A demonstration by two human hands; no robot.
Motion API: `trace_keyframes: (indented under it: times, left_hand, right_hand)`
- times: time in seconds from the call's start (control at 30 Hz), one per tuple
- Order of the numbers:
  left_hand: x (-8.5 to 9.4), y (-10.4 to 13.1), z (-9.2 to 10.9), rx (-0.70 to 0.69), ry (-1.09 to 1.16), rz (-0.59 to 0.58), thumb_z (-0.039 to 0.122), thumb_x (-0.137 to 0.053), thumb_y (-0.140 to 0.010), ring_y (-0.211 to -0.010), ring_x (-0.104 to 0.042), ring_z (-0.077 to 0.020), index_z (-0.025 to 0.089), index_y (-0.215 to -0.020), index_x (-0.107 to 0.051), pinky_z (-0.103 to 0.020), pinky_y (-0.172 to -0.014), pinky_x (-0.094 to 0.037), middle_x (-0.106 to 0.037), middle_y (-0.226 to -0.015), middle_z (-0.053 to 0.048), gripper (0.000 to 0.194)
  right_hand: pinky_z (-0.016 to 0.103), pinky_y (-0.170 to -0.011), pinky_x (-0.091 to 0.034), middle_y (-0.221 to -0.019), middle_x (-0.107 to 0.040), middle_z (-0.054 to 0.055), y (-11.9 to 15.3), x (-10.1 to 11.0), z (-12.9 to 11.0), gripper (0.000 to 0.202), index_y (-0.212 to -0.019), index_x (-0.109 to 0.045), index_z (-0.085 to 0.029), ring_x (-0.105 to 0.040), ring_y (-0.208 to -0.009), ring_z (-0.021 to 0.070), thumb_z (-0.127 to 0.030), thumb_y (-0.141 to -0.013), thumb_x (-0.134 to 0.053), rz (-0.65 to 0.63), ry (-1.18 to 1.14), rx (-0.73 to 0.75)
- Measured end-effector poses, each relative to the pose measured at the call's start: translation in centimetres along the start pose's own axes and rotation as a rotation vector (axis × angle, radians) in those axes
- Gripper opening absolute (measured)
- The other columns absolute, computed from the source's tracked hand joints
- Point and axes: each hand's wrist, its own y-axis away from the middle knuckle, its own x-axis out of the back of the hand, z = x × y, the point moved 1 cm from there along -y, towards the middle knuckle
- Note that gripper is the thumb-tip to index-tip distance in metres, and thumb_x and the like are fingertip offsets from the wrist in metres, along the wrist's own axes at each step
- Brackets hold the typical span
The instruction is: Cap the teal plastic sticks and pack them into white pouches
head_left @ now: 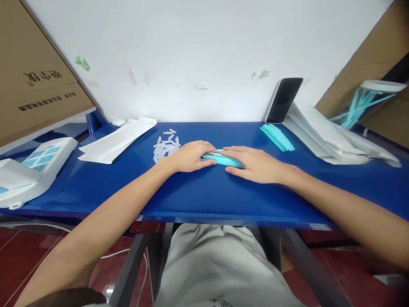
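Note:
Between my two hands lies a bundle of flat turquoise strips [223, 159], just above or on the blue table [204, 196]; I cannot tell whether it touches the surface. My left hand [192, 156] is closed round the bundle's left end, thumb in front and fingers behind. On the right end, my right hand [257, 164] grips it the same way. The strips' ends are hidden under my fingers. Small translucent white pieces [165, 147] are heaped beyond my left wrist. A second stack of turquoise strips [277, 137] rests beyond my right hand.
A phone [283, 101] leans against the white wall. White plastic bags [332, 136] lie at the right, near a clear tub [367, 102] of turquoise strips. White packets [118, 140] and a white device with blue panels [41, 166] sit leftward. Cardboard boxes [38, 76] flank both sides.

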Motion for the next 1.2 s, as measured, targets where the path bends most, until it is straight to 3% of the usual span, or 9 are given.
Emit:
trace_keyframes:
  times: [0.27,0.47,0.73,1.03,1.2]
  left_hand:
    - [0.14,0.06,0.46,-0.026,0.058,0.052,0.050,-0.056,-0.101,-0.115,-0.066,-0.0290,0.017,-0.128,-0.068,-0.042,-0.103,-0.051,-0.069,-0.127,-0.014,0.044]
    - [-0.12,0.08,0.67,-0.025,0.128,0.101,0.046,-0.060,-0.099,-0.118,-0.064,-0.0284,0.019,-0.134,-0.064,-0.043,-0.106,-0.051,-0.065,-0.129,-0.014,0.044]
    - [-0.03,0.03,0.71,-0.026,0.123,0.097,0.048,-0.063,-0.098,-0.117,-0.063,-0.0286,0.014,-0.135,-0.064,-0.041,-0.105,-0.050,-0.064,-0.129,-0.016,0.050]
    - [-0.05,-0.05,0.46,-0.013,0.099,0.068,0.054,-0.061,-0.100,-0.114,-0.067,-0.0285,0.018,-0.137,-0.064,-0.039,-0.102,-0.050,-0.070,-0.128,-0.013,0.052]
    - [-0.07,-0.08,0.54,-0.028,0.079,0.066,0.048,-0.061,-0.100,-0.117,-0.067,-0.0292,0.018,-0.135,-0.065,-0.041,-0.106,-0.048,-0.070,-0.129,-0.013,0.046]
  right_hand:
    - [0.059,-0.109,-0.048,-0.151,-0.061,0.015,-0.17,-0.46,0.86,0.053,-0.151,-0.059,-0.025,-0.061,-0.132,0.0377,-0.045,-0.106,-0.040,0.061,0.000,0.149]
    - [0.062,-0.103,-0.050,-0.154,-0.057,0.014,0.02,-0.64,0.47,0.051,-0.154,-0.054,-0.031,-0.061,-0.127,0.0377,-0.036,-0.106,-0.038,0.073,0.084,0.156]
    - [0.061,-0.101,-0.050,-0.152,-0.056,0.017,0.06,-0.48,0.29,0.053,-0.155,-0.050,-0.025,-0.061,-0.125,0.0389,-0.041,-0.107,-0.035,0.053,0.113,0.111]
    - [0.059,-0.104,-0.049,-0.143,-0.064,0.017,-0.20,-0.56,0.64,0.043,-0.135,-0.067,-0.022,-0.062,-0.126,0.0367,-0.041,-0.106,-0.041,0.142,0.048,0.153]
    - [0.052,-0.103,-0.051,-0.131,-0.071,0.015,-0.54,-0.30,0.44,0.037,-0.122,-0.075,-0.021,-0.066,-0.120,0.0334,-0.036,-0.104,-0.046,0.188,0.021,0.200]
